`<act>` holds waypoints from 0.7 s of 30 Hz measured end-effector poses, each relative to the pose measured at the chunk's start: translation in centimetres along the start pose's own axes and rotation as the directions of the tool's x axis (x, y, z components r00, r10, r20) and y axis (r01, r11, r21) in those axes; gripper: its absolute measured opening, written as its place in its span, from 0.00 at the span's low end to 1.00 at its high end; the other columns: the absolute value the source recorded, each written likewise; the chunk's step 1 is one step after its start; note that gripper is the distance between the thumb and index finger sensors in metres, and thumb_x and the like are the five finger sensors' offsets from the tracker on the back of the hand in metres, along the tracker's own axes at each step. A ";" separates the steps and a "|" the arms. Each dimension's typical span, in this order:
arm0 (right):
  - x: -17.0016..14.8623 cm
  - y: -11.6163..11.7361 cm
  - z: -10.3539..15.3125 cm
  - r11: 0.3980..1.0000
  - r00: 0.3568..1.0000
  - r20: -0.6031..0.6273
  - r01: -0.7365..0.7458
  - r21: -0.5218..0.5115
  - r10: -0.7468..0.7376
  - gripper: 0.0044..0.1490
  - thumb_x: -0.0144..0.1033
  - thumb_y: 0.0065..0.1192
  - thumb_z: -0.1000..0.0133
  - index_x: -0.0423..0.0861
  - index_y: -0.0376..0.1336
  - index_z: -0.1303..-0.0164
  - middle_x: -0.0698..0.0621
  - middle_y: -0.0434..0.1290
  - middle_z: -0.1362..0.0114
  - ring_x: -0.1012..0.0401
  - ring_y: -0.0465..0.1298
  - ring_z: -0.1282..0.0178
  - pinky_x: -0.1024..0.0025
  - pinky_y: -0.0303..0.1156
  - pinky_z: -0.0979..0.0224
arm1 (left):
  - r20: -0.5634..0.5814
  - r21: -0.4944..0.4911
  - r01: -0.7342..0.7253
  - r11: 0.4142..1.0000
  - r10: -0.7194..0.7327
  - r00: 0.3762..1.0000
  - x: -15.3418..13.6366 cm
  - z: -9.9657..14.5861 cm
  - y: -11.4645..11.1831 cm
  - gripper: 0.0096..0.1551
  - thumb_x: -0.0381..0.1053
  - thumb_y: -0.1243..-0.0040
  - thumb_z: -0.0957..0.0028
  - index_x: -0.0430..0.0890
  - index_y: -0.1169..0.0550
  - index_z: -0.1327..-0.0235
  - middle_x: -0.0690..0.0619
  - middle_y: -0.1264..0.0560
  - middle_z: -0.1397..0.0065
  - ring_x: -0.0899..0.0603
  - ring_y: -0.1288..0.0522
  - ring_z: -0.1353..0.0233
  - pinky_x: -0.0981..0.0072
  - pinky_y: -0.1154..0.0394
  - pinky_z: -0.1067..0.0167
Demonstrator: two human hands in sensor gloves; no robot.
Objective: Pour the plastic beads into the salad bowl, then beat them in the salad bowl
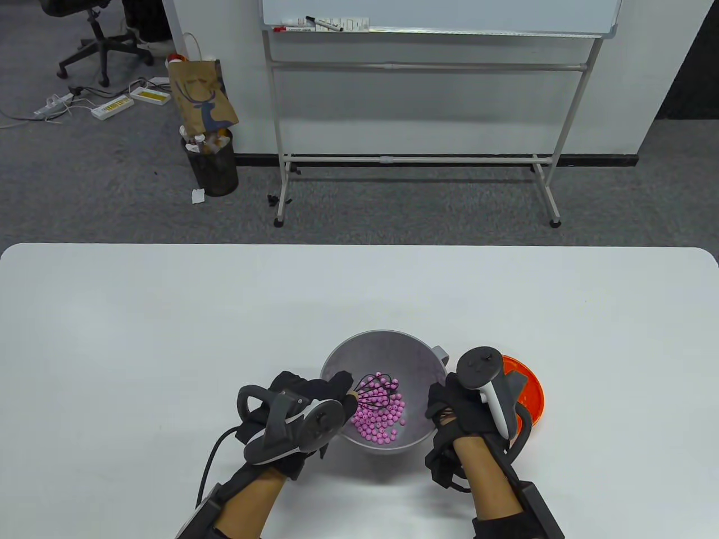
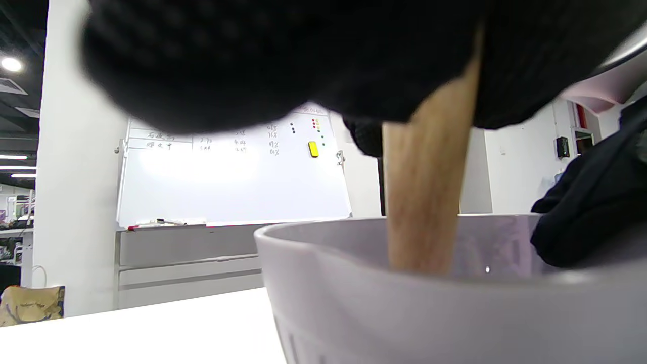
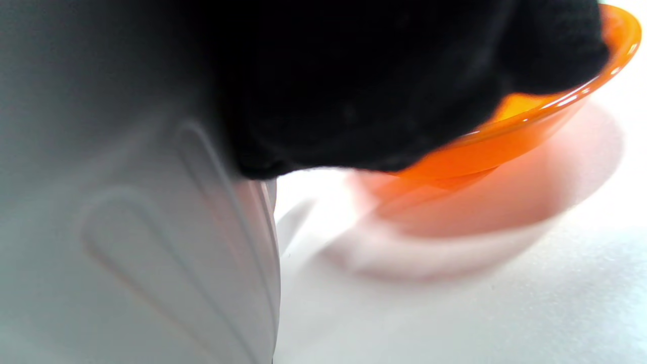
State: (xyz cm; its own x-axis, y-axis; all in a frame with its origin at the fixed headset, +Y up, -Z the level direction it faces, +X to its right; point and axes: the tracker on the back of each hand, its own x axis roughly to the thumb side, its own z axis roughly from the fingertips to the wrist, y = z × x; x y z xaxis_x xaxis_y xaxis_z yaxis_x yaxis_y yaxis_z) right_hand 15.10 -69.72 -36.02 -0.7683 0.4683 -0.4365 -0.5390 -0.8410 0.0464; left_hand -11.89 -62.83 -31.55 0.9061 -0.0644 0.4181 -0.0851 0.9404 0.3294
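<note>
whiteboard [image 1: 438, 14] on stand | paper bag [image 1: 202, 95] above bin [image 1: 213, 165], possibly touching | office chair [image 1: 95, 33]

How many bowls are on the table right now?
2. The grey bowl sits near the front middle, holding pink beads and a whisk. The orange bowl is just to its right, partly hidden behind the right hand.

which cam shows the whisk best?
Table view: the whisk shows its black wire head among the pink beads in the salad bowl, gripped by the left hand. Left wrist view shows only its wooden handle. Right wrist view shows none of it.
</note>
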 end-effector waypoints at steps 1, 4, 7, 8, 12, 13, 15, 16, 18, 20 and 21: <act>0.0 0.0 0.0 1.000 1.000 0.000 0.000 0.000 0.000 0.32 0.52 0.65 0.46 0.42 0.71 0.40 0.51 0.85 0.63 0.62 0.84 0.84 0.64 0.80 0.66 | -0.003 -0.017 0.010 1.000 -0.010 1.000 -0.1 -0.1 0.3 0.25 0.68 0.29 0.56 0.55 0.12 0.52 0.61 0.14 0.84 0.55 0.16 0.80 0.57 0.16 0.51; 0.0 0.0 0.0 1.000 1.000 0.000 0.000 0.000 0.000 0.32 0.51 0.65 0.46 0.42 0.71 0.40 0.51 0.85 0.64 0.62 0.84 0.84 0.64 0.80 0.66 | -0.018 -0.075 0.029 0.997 -0.031 0.999 -0.4 -0.1 1.1 0.24 0.68 0.29 0.56 0.55 0.11 0.55 0.61 0.14 0.84 0.55 0.16 0.80 0.57 0.16 0.50; 0.0 0.0 0.0 1.000 1.000 -0.001 0.001 0.001 -0.001 0.32 0.51 0.65 0.46 0.42 0.71 0.40 0.51 0.85 0.64 0.62 0.84 0.84 0.64 0.80 0.66 | -0.023 -0.156 0.024 0.987 -0.028 0.999 -0.5 -0.1 2.1 0.24 0.67 0.28 0.55 0.54 0.10 0.56 0.61 0.14 0.84 0.55 0.16 0.80 0.57 0.17 0.50; 0.0 0.0 0.0 1.000 1.000 -0.001 0.001 0.001 -0.001 0.32 0.51 0.65 0.46 0.42 0.71 0.40 0.51 0.85 0.64 0.62 0.84 0.84 0.64 0.80 0.66 | -0.016 -0.175 0.014 0.984 -0.017 1.000 -0.5 -0.1 2.3 0.24 0.67 0.29 0.55 0.54 0.10 0.56 0.61 0.14 0.84 0.55 0.16 0.80 0.58 0.16 0.50; 0.0 0.0 0.0 1.000 1.000 -0.001 0.001 0.001 -0.001 0.32 0.51 0.65 0.46 0.42 0.71 0.40 0.50 0.85 0.64 0.62 0.84 0.84 0.64 0.80 0.66 | 0.019 -0.234 -0.102 0.967 0.109 0.994 -0.3 -0.1 2.9 0.24 0.66 0.30 0.53 0.52 0.10 0.55 0.60 0.14 0.84 0.55 0.16 0.80 0.58 0.16 0.50; 0.0 0.0 0.0 1.000 1.000 -0.002 0.002 0.002 -0.002 0.32 0.51 0.65 0.46 0.42 0.71 0.40 0.50 0.85 0.64 0.62 0.84 0.84 0.64 0.80 0.66 | 0.011 -0.243 -0.146 0.959 0.153 0.988 -0.3 -0.1 2.8 0.24 0.66 0.31 0.52 0.51 0.10 0.55 0.60 0.14 0.83 0.55 0.16 0.80 0.58 0.17 0.50; 0.0 0.0 0.0 1.000 1.000 -0.002 0.002 0.002 -0.002 0.32 0.51 0.65 0.46 0.42 0.71 0.40 0.51 0.85 0.64 0.62 0.84 0.84 0.64 0.80 0.66 | 0.003 -0.242 -0.194 0.951 0.200 0.980 -0.2 -0.1 2.2 0.24 0.66 0.33 0.51 0.51 0.11 0.54 0.61 0.14 0.83 0.55 0.16 0.80 0.57 0.17 0.50; 0.0 0.0 0.0 1.000 1.000 -0.003 0.002 0.001 -0.002 0.32 0.51 0.65 0.46 0.42 0.71 0.40 0.50 0.85 0.64 0.62 0.84 0.84 0.64 0.80 0.66 | 0.005 -0.235 -0.207 0.950 0.214 0.977 -0.1 -0.1 1.9 0.24 0.66 0.34 0.50 0.51 0.11 0.54 0.61 0.14 0.83 0.56 0.16 0.80 0.57 0.17 0.50; 0.0 0.0 0.0 1.000 1.000 -0.004 0.000 0.001 0.000 0.32 0.51 0.65 0.46 0.42 0.71 0.40 0.50 0.85 0.64 0.62 0.84 0.84 0.64 0.80 0.66 | 0.001 -0.205 -0.229 0.951 0.234 0.972 0.1 -0.2 1.4 0.25 0.66 0.34 0.50 0.52 0.11 0.53 0.61 0.14 0.82 0.56 0.16 0.79 0.57 0.17 0.50; 0.0 0.0 0.1 1.000 1.000 -0.005 -0.001 -0.001 0.000 0.32 0.51 0.65 0.46 0.42 0.71 0.40 0.51 0.84 0.63 0.62 0.84 0.84 0.64 0.80 0.66 | -0.008 -0.175 -0.232 0.957 0.235 0.972 0.2 -0.2 0.5 0.25 0.67 0.35 0.50 0.52 0.11 0.53 0.61 0.14 0.82 0.56 0.16 0.79 0.57 0.17 0.50; 0.0 0.0 0.1 1.000 1.000 -0.005 -0.001 -0.003 0.001 0.32 0.52 0.65 0.46 0.42 0.71 0.40 0.51 0.85 0.64 0.62 0.84 0.84 0.64 0.80 0.66 | -0.025 -0.152 -0.232 0.961 0.231 0.973 0.2 -0.1 0.1 0.25 0.67 0.35 0.50 0.52 0.12 0.53 0.61 0.14 0.82 0.56 0.16 0.79 0.56 0.17 0.50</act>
State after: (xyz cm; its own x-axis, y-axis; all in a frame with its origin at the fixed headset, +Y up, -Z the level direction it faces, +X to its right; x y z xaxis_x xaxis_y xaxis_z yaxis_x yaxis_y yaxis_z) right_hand 15.07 -69.66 -35.98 -0.7668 0.4663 -0.4411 -0.5373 -0.8422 0.0438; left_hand -11.65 -62.70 -31.53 0.8722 0.1627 0.4613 -0.2287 0.9693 0.0905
